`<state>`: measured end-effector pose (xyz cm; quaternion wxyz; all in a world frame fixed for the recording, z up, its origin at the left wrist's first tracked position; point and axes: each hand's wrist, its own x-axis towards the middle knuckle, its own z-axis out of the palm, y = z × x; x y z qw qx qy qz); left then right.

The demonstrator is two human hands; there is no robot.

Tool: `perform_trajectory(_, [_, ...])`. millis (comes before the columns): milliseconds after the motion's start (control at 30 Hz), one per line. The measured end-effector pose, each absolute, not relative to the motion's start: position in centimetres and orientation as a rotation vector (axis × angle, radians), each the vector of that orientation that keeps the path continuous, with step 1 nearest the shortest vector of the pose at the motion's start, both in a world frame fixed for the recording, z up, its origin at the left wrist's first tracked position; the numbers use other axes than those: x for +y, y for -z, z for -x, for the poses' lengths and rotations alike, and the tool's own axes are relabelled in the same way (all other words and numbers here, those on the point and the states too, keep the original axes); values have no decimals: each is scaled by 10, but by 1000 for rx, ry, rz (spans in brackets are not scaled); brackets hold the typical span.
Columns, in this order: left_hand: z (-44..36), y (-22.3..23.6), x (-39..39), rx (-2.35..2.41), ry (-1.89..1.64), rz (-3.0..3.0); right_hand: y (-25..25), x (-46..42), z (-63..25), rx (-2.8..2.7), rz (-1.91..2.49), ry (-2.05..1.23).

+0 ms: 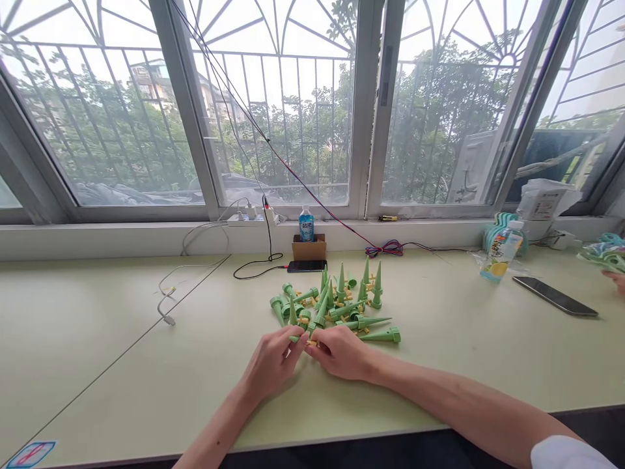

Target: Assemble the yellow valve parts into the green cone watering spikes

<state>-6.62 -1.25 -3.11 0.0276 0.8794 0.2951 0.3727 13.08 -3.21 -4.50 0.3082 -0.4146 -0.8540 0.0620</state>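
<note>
My left hand [276, 357] is closed in a pinch on a green plant watering spike [294, 339], mostly covered by the fingers. Close against it, my right hand [342, 353] pinches a small yellow valve [311, 342] at the same spot. Whether the two pieces are joined is hidden by my fingertips. Just beyond both hands lies a loose pile of green watering spikes [360, 322] with yellow valves. Several of them stand upright on their caps, such as the spike at the pile's far right [377, 286]; others lie on their sides.
Behind the pile are a black phone [306, 266] on a cable, a small cardboard box [309, 250] and a blue bottle [306, 225]. To the right stand a drink bottle [502, 254] and another phone [554, 296]. A white cable [168, 319] lies left. Another person's hand [616, 280] shows far right.
</note>
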Motion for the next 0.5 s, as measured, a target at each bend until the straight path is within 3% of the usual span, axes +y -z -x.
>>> perform_trajectory(500, [67, 32, -13, 956, -1138, -2683, 45, -30, -133, -2294, 1048, -141])
